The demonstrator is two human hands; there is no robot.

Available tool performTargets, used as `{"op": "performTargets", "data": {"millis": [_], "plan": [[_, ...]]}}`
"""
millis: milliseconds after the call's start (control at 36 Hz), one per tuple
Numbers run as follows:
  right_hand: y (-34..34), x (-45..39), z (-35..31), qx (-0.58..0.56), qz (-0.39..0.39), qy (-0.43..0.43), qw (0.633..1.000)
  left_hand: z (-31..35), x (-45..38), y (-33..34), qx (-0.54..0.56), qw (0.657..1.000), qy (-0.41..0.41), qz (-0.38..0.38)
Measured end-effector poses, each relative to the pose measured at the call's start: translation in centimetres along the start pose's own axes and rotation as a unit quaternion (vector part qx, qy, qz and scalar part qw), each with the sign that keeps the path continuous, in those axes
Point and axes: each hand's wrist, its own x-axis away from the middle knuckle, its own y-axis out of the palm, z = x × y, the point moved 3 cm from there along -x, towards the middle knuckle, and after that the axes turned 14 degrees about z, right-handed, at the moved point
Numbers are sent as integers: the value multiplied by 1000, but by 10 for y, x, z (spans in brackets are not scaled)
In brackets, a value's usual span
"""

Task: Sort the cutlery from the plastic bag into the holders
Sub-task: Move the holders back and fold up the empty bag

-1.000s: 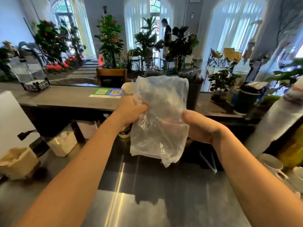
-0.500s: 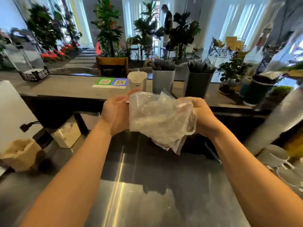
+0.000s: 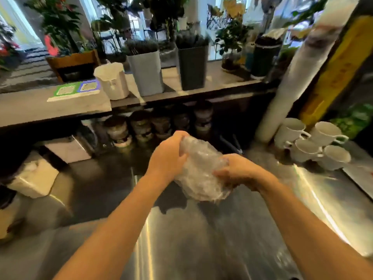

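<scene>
A crumpled clear plastic bag [image 3: 199, 174] is bunched between both hands above the steel counter. My left hand [image 3: 168, 156] grips its upper left end and my right hand [image 3: 235, 170] clasps its lower right side. No cutlery shows inside the bag. On the raised ledge behind stand three holders: a white one [image 3: 113, 81], a light grey one [image 3: 146, 72] and a dark grey one [image 3: 192, 66]. The two grey holders have dark cutlery handles sticking out of their tops.
The steel counter [image 3: 181, 239] spreads below my arms. Several white cups [image 3: 314, 144] cluster at the right beside a tall sleeve of stacked cups [image 3: 298, 71]. Dark jars [image 3: 141, 126] line up under the ledge. White boxes [image 3: 34, 178] sit at the left.
The bag, held up and spread out a second ago, is now crushed into a ball between both hands and lowered toward the counter. The view has tilted downward.
</scene>
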Motion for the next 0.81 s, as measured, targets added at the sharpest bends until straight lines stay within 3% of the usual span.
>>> {"op": "performTargets", "data": {"millis": [83,139,194,250,333,417,500,667,750,806], "plan": [[-27,19,57,27,136,56,989,49,34,59,-6,993,115,1],[-49,37,106,1,204,98,974,95,71,107,15,972,222,-71],[-71,65,158,-99,261,155,948,137,117,153,27,948,275,-159],[-90,102,206,-252,298,204,898,170,160,190,51,935,281,-211],[-101,160,273,-459,309,269,788,209,220,240,83,919,282,-262],[-97,210,341,-538,344,328,696,243,278,280,100,895,285,-327],[-86,251,391,-568,363,366,642,254,332,316,109,861,293,-402],[-49,295,470,-549,336,446,623,228,402,379,62,779,317,-537],[-25,299,511,-527,300,495,622,200,422,415,0,773,302,-558],[-13,296,538,-481,284,519,647,181,434,444,-51,772,294,-561]]}}
